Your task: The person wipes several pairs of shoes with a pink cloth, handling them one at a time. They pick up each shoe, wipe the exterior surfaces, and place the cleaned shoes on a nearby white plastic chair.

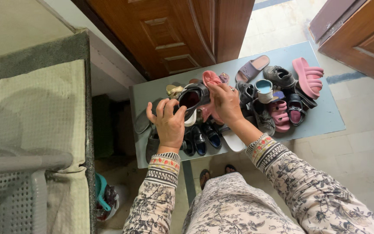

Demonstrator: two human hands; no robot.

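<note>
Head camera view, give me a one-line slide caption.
Both hands hold a black shoe above piled footwear.

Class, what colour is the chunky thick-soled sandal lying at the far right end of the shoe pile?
Pink: the thick-soled chunky pink sandal shows best in the head view.

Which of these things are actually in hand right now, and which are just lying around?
In hand:
black shoe with dark red lining, held by left hand and right hand

Lying about:
pink chunky slide sandals
mauve slipper
grey sneaker
pale blue-grey low table

Glossy black shoe [193, 100]; polished wood door [174, 34]; matt mat [321, 117].
</note>
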